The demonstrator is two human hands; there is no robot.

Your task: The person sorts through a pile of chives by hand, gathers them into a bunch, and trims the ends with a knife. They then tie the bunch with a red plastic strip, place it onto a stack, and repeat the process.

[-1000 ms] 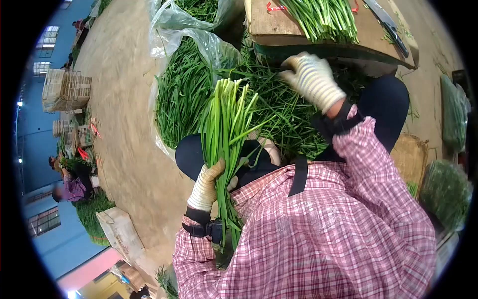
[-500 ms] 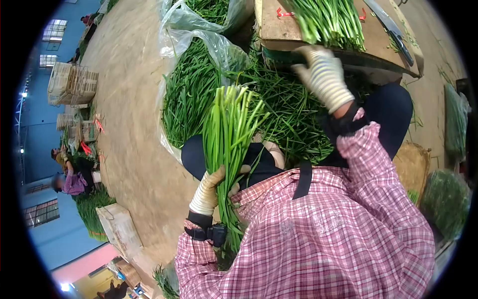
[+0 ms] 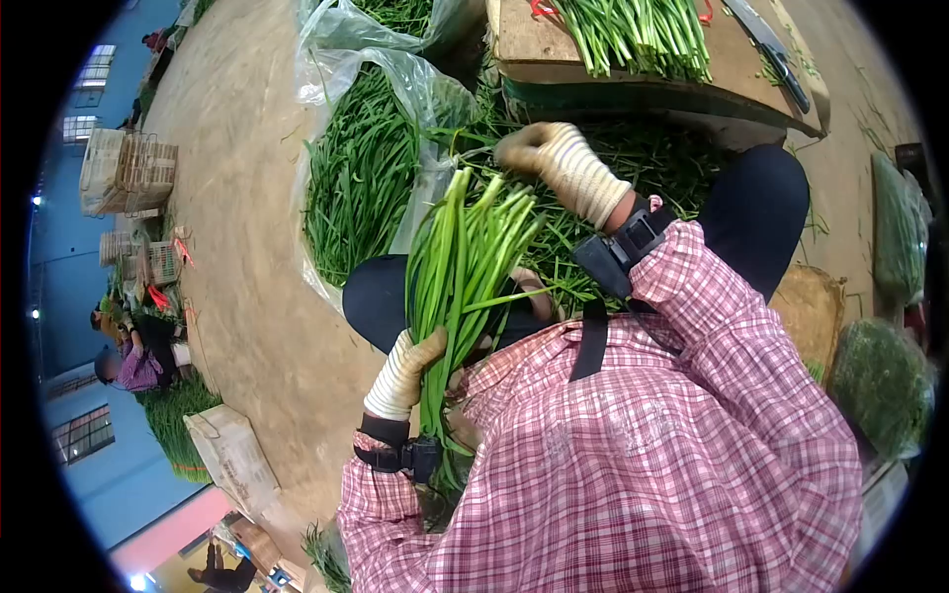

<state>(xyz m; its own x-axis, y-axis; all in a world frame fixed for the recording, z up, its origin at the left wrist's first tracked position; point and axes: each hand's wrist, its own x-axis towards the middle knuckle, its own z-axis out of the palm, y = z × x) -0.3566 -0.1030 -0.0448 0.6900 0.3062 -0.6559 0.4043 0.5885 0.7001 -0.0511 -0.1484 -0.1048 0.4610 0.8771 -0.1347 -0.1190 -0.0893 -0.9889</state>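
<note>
My left hand (image 3: 400, 374), in a striped work glove, is wrapped round a bunch of garlic chives (image 3: 460, 272) at its leafy part. The pale cut ends point up and away from me, and the leaves hang down past my wrist. My right hand (image 3: 554, 163), gloved as well, is just beyond the cut ends with its fingers curled together. A thin strand seems to show at its fingertips, too small to make out. Loose green leaves (image 3: 573, 252) lie in a heap beneath both hands.
A low wooden board (image 3: 534, 44) ahead bears more chives (image 3: 633, 35), red ties and a knife (image 3: 771, 54). Left of it stand clear plastic bags of greens (image 3: 361, 178). Crates (image 3: 129, 173) and a seated person (image 3: 143, 361) are farther left; bagged greens (image 3: 880, 385) lie right.
My right hand has come from the board's edge leftward and down to the cut ends, its fingers now curled. The bunch stays in my left hand, with one stalk sticking out to the right.
</note>
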